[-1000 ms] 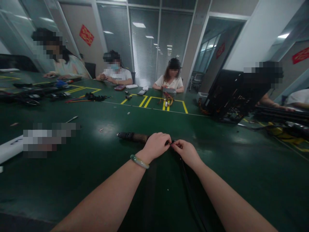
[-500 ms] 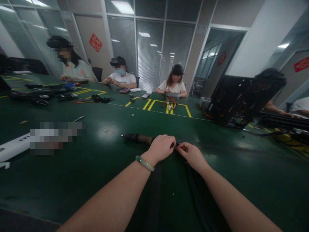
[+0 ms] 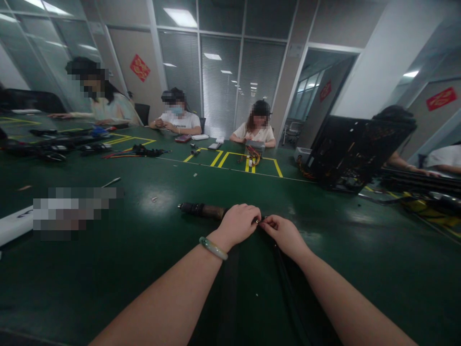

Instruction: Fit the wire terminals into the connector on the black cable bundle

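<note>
A black and brown electric screwdriver lies level across the green table, its narrow metal tip pointing left. My left hand, with a jade-coloured bangle at the wrist, wraps round its right end. Just to the right, the fingertips of my right hand are pinched together at the tool's tail end, close to my left fingers. A tiny brass-coloured spot shows between the two hands; what exactly my right fingers hold is too small to make out. A dark cable runs from below my right hand toward me.
A white object, partly blurred out, and a thin metal bit lie left. Black cables are heaped at the far left. A black computer case stands at the right. Several people sit across the green table.
The whole view has shifted slightly. Both hands keep the same grip on the screwdriver's end. At the far left, a co-worker's arm has reached out along the table.
</note>
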A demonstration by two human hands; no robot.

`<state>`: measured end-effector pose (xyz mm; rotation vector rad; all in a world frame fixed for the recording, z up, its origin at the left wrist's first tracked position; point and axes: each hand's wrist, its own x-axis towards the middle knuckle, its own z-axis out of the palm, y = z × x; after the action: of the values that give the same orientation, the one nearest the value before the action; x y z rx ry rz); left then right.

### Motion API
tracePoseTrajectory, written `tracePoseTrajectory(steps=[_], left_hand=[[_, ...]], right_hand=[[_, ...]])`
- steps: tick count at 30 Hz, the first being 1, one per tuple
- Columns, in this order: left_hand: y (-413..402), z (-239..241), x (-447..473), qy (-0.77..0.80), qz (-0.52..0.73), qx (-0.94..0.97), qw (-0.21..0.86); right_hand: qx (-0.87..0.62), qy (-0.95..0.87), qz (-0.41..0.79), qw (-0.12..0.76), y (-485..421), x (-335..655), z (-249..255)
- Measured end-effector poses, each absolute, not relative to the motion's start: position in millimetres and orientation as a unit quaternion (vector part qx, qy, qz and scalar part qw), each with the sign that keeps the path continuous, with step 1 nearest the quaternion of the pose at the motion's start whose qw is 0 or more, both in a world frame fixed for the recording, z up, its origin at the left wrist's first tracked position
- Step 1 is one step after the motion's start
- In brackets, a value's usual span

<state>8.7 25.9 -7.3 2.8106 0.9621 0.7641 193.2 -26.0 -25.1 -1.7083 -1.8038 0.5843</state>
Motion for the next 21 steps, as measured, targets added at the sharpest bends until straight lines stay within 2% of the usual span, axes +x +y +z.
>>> tracePoseTrajectory(steps=[21], left_hand=[[29.0,-13.1,8.5,0.304,0.268,0.913,0.044]], right_hand=[[-0.645,-0.670,0.226,0.290,-27.0,190.8,-22.0]])
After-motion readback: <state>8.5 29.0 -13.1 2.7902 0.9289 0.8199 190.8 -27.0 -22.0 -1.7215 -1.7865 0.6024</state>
